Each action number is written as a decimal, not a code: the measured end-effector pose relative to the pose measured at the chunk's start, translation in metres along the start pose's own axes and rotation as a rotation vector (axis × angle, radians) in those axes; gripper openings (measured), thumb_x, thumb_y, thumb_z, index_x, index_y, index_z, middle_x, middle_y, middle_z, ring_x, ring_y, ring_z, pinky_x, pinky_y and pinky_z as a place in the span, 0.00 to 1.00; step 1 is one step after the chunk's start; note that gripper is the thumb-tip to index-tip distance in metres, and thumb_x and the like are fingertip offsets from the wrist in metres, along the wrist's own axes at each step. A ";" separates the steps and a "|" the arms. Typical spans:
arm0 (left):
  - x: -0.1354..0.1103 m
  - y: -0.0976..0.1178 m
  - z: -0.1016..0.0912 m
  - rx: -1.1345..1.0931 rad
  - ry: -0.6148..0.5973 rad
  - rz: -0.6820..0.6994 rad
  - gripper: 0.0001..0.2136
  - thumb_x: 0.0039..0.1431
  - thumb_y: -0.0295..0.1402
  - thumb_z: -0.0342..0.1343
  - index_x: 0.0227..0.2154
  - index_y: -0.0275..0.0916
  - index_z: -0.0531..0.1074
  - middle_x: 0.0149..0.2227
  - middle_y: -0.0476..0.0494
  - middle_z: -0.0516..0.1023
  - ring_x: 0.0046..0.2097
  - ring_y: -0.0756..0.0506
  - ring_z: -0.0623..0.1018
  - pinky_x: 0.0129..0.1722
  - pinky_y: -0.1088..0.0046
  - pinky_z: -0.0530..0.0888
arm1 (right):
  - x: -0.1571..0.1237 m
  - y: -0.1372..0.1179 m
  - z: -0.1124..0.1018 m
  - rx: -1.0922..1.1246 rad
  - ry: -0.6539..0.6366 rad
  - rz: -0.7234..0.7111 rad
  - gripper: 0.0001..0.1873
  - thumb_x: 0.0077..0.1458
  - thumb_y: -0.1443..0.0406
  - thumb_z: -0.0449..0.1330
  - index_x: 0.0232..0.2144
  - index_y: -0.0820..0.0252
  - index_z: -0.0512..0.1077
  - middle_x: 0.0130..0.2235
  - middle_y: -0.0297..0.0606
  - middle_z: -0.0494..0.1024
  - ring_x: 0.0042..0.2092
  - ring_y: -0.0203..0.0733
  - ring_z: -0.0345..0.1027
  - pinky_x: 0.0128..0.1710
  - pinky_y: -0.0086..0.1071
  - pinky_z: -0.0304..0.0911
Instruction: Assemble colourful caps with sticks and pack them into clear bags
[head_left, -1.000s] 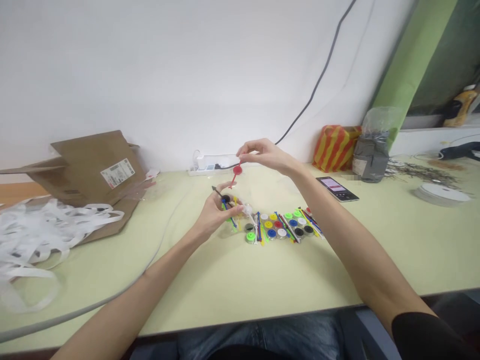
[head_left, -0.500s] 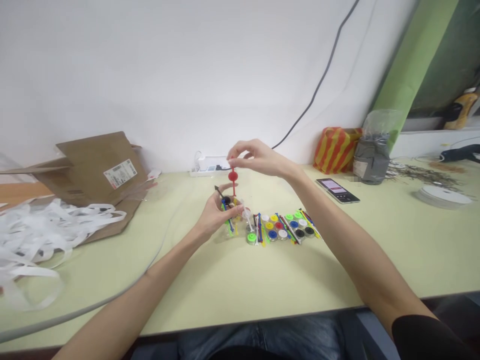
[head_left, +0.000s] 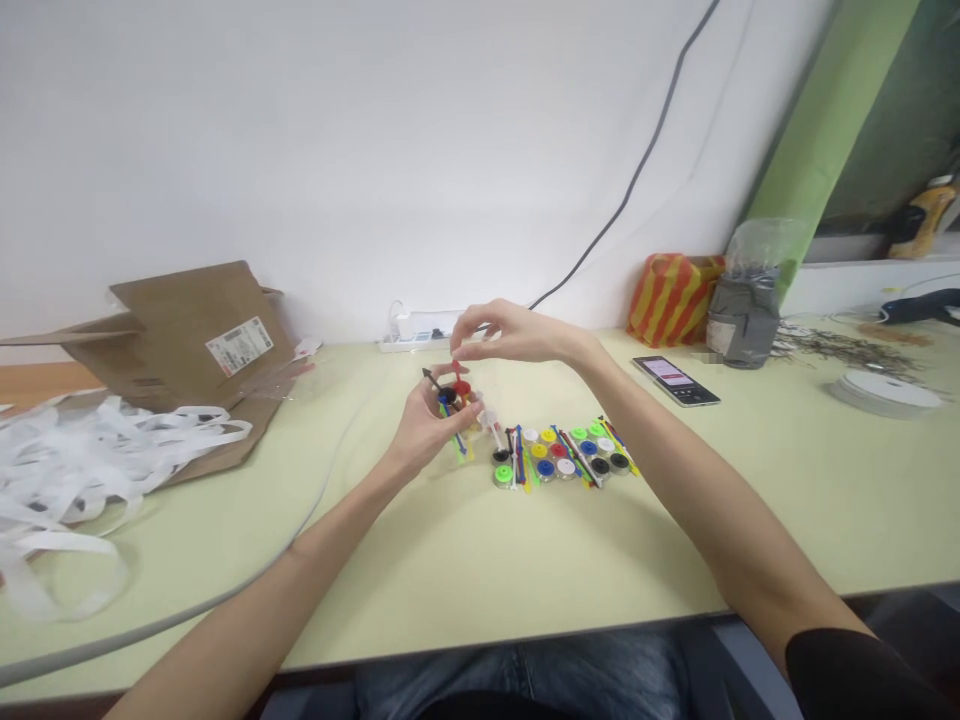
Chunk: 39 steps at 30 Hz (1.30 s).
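My right hand pinches the top of a red stick with a round red cap. The cap is low, between the fingers and thumb of my left hand. My left hand is closed around a cluster of small clear containers; most of it is hidden by the fingers. A black arrow-tipped stick with a black cap stands tilted there, and blue and green sticks hang below. To the right lie clear containers with coloured caps in groups, with coloured sticks between them. A white stick leans nearest my left hand.
An open cardboard box and a heap of white strips lie left. A power strip sits by the wall. Right are a phone, a striped bag, a grey bag and a white roll. A grey cable crosses the left front.
My right hand has come down and slightly left with the red stick, and its red cap is now down at my left hand. My left hand has shifted slightly left and up.
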<state>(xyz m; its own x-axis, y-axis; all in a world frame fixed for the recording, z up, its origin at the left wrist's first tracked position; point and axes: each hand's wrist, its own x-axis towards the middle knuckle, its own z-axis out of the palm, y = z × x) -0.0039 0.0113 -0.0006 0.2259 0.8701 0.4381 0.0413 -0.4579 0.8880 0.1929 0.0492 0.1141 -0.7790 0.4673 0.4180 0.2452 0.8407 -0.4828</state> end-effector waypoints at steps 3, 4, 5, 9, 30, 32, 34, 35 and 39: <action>0.001 -0.002 0.000 0.006 0.007 0.011 0.26 0.51 0.38 0.70 0.50 0.39 0.68 0.34 0.48 0.76 0.35 0.48 0.78 0.36 0.72 0.77 | 0.002 -0.004 0.003 0.002 -0.022 0.014 0.06 0.60 0.65 0.60 0.34 0.59 0.76 0.42 0.38 0.79 0.43 0.41 0.69 0.44 0.36 0.64; 0.001 -0.003 0.000 0.012 0.007 0.011 0.26 0.51 0.38 0.70 0.51 0.39 0.68 0.34 0.48 0.76 0.35 0.48 0.78 0.36 0.72 0.77 | 0.002 -0.004 0.005 -0.015 -0.032 0.024 0.06 0.60 0.65 0.60 0.32 0.59 0.76 0.42 0.38 0.79 0.42 0.41 0.69 0.43 0.36 0.64; 0.001 -0.003 0.000 0.018 0.007 0.010 0.27 0.51 0.38 0.69 0.51 0.39 0.67 0.34 0.48 0.76 0.35 0.48 0.78 0.36 0.72 0.77 | 0.003 -0.004 0.006 -0.039 -0.038 0.035 0.06 0.60 0.66 0.60 0.32 0.59 0.75 0.42 0.39 0.78 0.42 0.41 0.69 0.42 0.36 0.64; 0.000 -0.003 0.001 0.013 0.017 0.004 0.28 0.51 0.38 0.70 0.52 0.40 0.67 0.35 0.47 0.76 0.36 0.47 0.78 0.36 0.71 0.78 | 0.005 -0.001 0.009 -0.131 -0.009 0.061 0.06 0.60 0.70 0.57 0.31 0.59 0.73 0.43 0.39 0.77 0.43 0.43 0.68 0.43 0.36 0.63; -0.003 0.003 0.002 0.045 0.008 0.010 0.27 0.51 0.38 0.69 0.53 0.43 0.66 0.36 0.48 0.76 0.34 0.49 0.78 0.33 0.75 0.78 | 0.000 0.012 -0.001 -0.203 -0.031 0.071 0.05 0.59 0.69 0.58 0.32 0.59 0.74 0.44 0.41 0.75 0.45 0.45 0.68 0.47 0.37 0.62; -0.003 0.003 0.003 0.044 0.017 -0.003 0.27 0.51 0.39 0.69 0.52 0.43 0.66 0.36 0.48 0.77 0.33 0.49 0.78 0.31 0.74 0.78 | 0.001 0.011 0.002 -0.191 -0.022 0.073 0.05 0.58 0.69 0.58 0.32 0.59 0.75 0.45 0.42 0.76 0.46 0.45 0.68 0.47 0.37 0.62; -0.003 0.004 0.003 0.032 0.026 0.004 0.27 0.52 0.40 0.68 0.53 0.43 0.66 0.36 0.48 0.77 0.33 0.49 0.78 0.31 0.73 0.79 | 0.003 0.011 0.004 -0.186 0.049 0.065 0.06 0.58 0.69 0.58 0.33 0.60 0.75 0.45 0.43 0.76 0.46 0.44 0.68 0.49 0.37 0.62; -0.002 0.005 0.003 0.022 0.032 0.015 0.27 0.52 0.39 0.68 0.53 0.43 0.66 0.36 0.48 0.77 0.33 0.49 0.78 0.32 0.73 0.80 | 0.004 0.011 0.004 -0.185 0.099 0.060 0.06 0.58 0.69 0.58 0.33 0.61 0.76 0.45 0.43 0.76 0.46 0.44 0.68 0.49 0.37 0.62; -0.001 0.005 0.001 0.006 0.065 0.049 0.28 0.50 0.37 0.70 0.52 0.44 0.66 0.38 0.48 0.76 0.34 0.50 0.78 0.33 0.73 0.80 | 0.005 0.011 0.003 -0.174 0.178 0.045 0.05 0.57 0.68 0.60 0.32 0.62 0.77 0.44 0.43 0.77 0.45 0.44 0.69 0.49 0.37 0.62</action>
<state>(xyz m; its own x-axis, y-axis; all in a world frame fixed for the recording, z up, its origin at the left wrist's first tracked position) -0.0024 0.0082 0.0032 0.1642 0.8563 0.4898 0.0380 -0.5016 0.8643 0.1898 0.0599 0.1082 -0.6549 0.5329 0.5358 0.3849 0.8454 -0.3704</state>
